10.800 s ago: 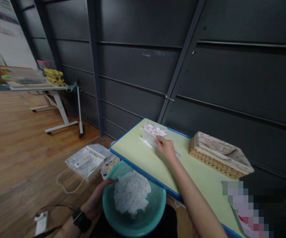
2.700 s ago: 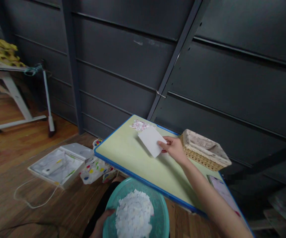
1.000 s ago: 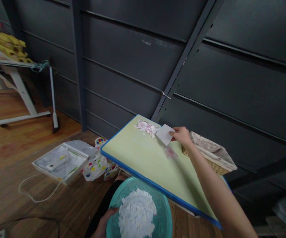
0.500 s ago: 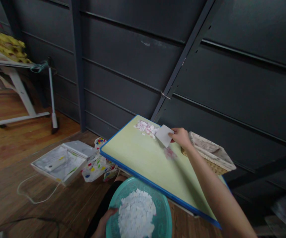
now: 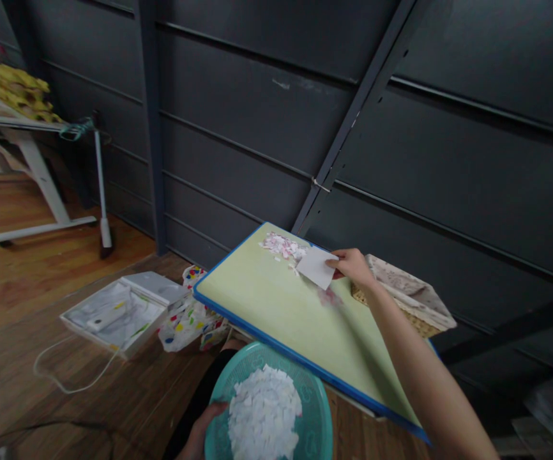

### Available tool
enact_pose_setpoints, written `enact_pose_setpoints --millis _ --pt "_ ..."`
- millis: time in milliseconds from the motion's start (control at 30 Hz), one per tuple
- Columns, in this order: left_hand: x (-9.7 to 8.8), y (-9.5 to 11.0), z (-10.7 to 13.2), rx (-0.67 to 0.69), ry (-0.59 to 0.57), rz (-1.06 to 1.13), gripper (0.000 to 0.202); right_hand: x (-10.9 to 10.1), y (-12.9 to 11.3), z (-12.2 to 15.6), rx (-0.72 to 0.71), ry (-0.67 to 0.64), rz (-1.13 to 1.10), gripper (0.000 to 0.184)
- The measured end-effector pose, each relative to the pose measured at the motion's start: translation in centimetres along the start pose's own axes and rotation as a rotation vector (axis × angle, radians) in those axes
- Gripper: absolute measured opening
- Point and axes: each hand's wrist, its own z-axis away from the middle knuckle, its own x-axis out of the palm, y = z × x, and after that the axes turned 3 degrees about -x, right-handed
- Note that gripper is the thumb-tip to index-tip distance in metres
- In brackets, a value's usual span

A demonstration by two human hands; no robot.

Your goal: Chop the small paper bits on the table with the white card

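Pinching a white card (image 5: pixel 317 267) by its edge in the right hand (image 5: pixel 352 264), over the table (image 5: pixel 257 294), just beside the scraps (image 5: pixel 281 244). Gripping a bowl (image 5: pixel 318 409) of paper bits (image 5: pixel 264 415) by its rim with the left hand (image 5: pixel 204 427), near the table edge, well apart from the card.

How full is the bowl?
The bowl is partly full: white scraps heap in its middle, while its far side shows bare.

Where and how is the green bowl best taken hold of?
Probably grip the bowl by its rim, from the left, as the left hand does: the rim is round, scraps fill the middle, and the table borders the far side.
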Motion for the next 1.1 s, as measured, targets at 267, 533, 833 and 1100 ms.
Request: enact_pose_setpoints --millis 267,533,833,1100 --pt "0.0 0.0 0.2 0.007 -0.018 -0.016 0.026 -0.1 0.7 0.2 0.038 0.008 -0.092 0.026" --pt "-0.5 -0.1 -0.3 0.002 -0.014 -0.021 0.03 0.3 0.9 0.3 0.0 -0.01 -0.095 0.032" --pt "-0.7 -0.2 -0.4 -0.03 -0.047 0.019 0.029 0.1 0.1 1.0 -0.06 -0.01 -0.023 0.03" --pt "-0.9 -0.2 -0.5 0.02 -0.064 -0.009 0.023 -0.1 0.6 0.5 -0.108 0.024 0.123 0.028"
